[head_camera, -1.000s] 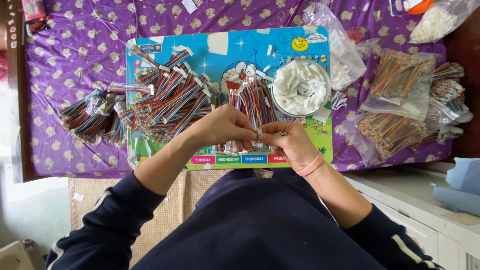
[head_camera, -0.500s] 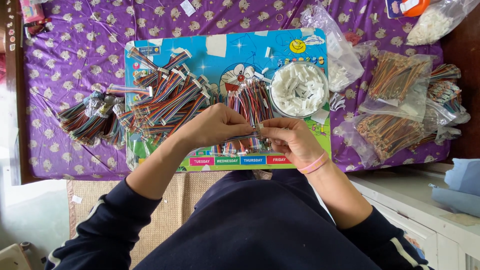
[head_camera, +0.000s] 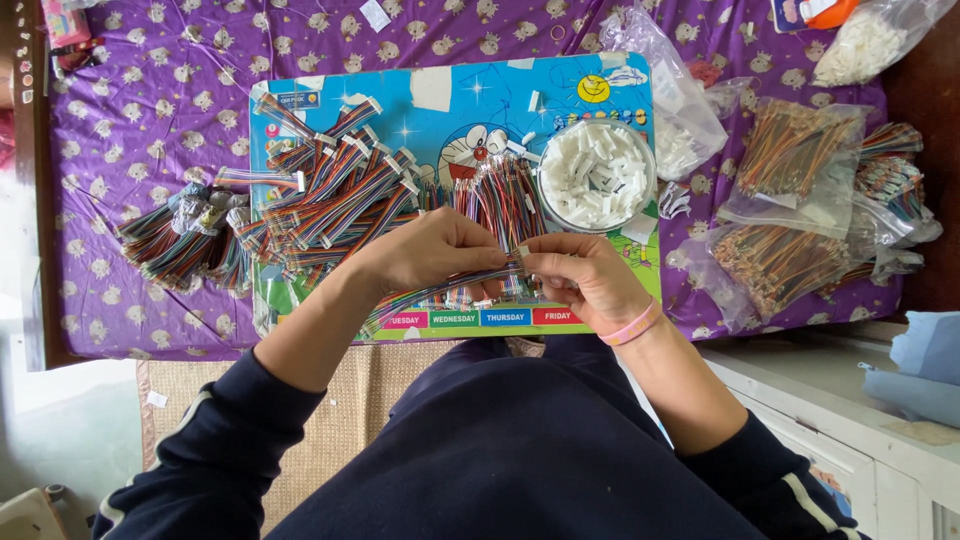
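Left hand (head_camera: 435, 250) pinches 1 ribbon cable (head_camera: 440, 290), right hand (head_camera: 580, 275) pinches its tip between both hands: connector-fitting step, judged; next needs a shell from bowl (head_camera: 597, 175) beyond right hand.

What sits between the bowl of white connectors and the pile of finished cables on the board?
In the head view, an upright bunch of multicoloured wires lies between the bowl and the cable pile.

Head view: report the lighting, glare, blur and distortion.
Head view: even, soft daylight with only faint shadows under the left hand and right hand; the floor at the lower left is washed out; the clear bags show mild sheen; the ribbon cable and the white connectors in the bowl are sharp; no clear motion blur; slight wide-angle bending at the edges.
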